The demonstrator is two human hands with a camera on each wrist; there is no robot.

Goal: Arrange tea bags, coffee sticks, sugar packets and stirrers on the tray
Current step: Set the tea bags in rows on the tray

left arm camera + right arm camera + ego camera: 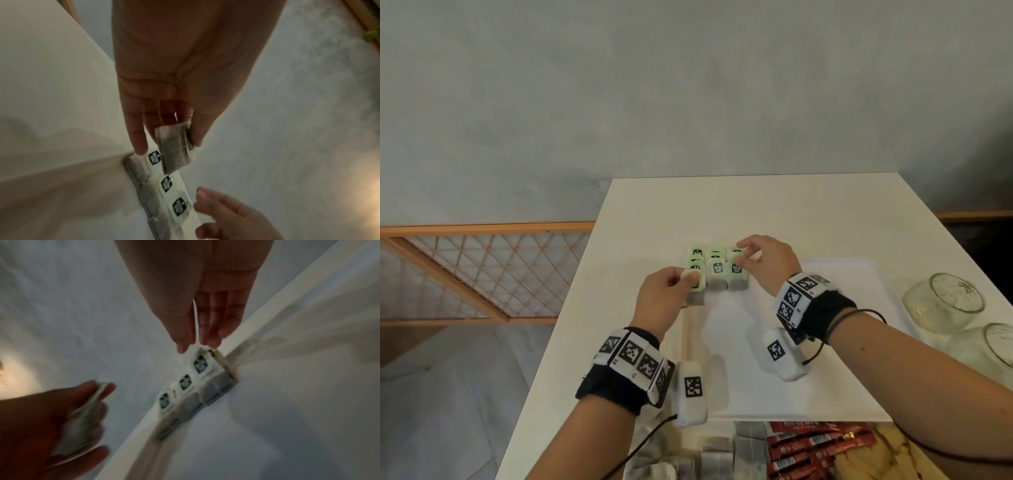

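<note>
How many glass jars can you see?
2. One glass jar sits right of the tray; the other jar is just nearer the person, cut off by the picture's edge. More could be out of view.

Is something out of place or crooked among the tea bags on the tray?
Nothing stands out. The tea bags lie in tidy overlapping rows at the far left corner of the white tray. The left hand pinches one more tea bag; the right hand touches the rightmost column.
</note>
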